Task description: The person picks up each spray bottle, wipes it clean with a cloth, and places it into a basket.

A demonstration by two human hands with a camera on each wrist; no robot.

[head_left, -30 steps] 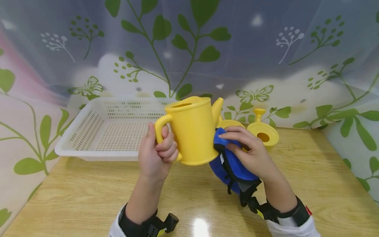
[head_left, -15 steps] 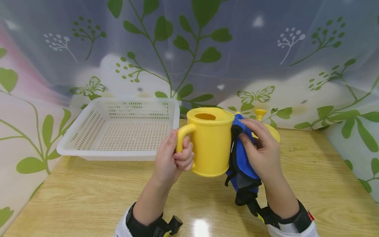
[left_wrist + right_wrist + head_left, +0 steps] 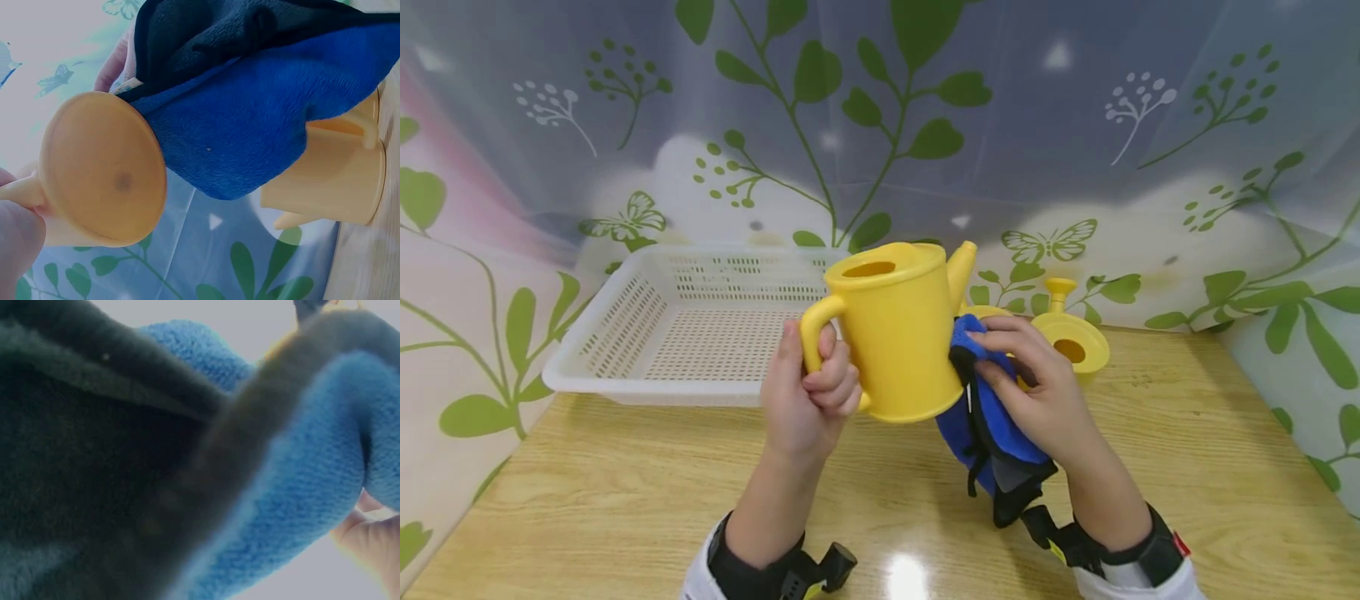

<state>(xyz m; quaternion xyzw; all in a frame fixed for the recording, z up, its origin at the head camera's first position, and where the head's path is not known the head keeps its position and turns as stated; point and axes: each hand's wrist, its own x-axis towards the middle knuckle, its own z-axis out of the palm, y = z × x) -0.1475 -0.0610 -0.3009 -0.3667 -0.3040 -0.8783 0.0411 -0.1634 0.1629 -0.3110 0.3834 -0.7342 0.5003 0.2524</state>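
Note:
My left hand point(image 3: 808, 392) grips the handle of a yellow watering can point(image 3: 898, 342), held above the table with its spout pointing back and to the right. The left wrist view shows the round base of this can point(image 3: 103, 169). My right hand point(image 3: 1037, 383) pinches a blue cloth point(image 3: 1000, 417) with black edging and a grey underside, its top at the can's right side. Folds of the cloth point(image 3: 294, 487) fill most of the right wrist view. Behind my right hand stand two more yellow watering cans, one point(image 3: 1071, 337) in plain sight and one point(image 3: 988, 313) mostly hidden.
A white perforated plastic basket point(image 3: 647, 387) stands at the back left of the wooden table point(image 3: 625, 492). A curtain point(image 3: 1037, 125) printed with leaves and butterflies hangs right behind the table.
The held can swung right and turned so its spout was hidden, then came back left with the spout showing again. My right hand and the cloth followed its side.

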